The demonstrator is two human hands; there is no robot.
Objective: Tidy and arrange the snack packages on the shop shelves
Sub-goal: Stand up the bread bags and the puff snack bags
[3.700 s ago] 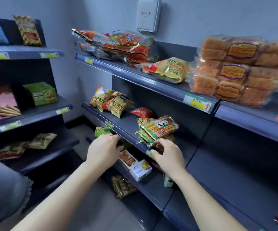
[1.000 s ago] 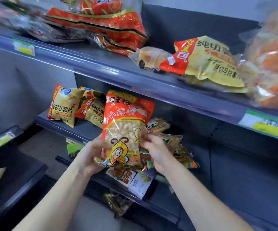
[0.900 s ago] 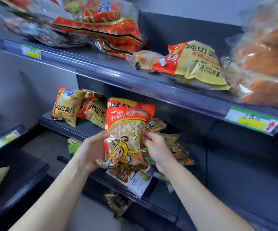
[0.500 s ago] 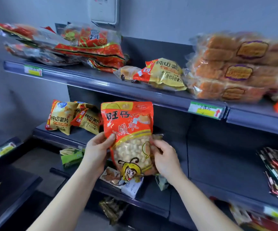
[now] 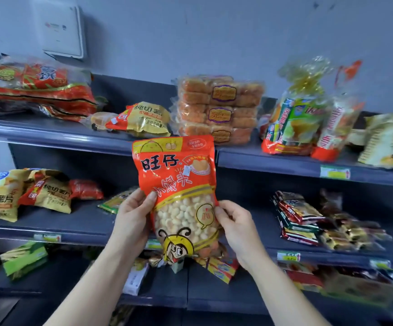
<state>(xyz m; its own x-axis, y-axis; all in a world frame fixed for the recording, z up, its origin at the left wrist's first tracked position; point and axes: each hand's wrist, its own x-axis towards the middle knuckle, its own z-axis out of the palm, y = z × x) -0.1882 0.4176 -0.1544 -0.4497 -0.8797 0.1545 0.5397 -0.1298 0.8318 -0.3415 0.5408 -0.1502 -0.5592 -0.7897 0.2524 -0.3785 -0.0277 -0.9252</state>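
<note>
Both hands on the red bag (image 5: 175,184) right now, left hand (image 5: 132,217) and right hand (image 5: 235,222), each grip pinching a side edge, thumbs on the front. Bag's upright in the air in front of the middle shelf (image 5: 89,222), not resting on anything. I'd stand it on the bare bit of that shelf, label out, flattening the bottom first so it doesn't flop over

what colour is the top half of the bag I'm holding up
Orange-red with a yellow strip at the top of the snack bag, seen in the head view.
</note>
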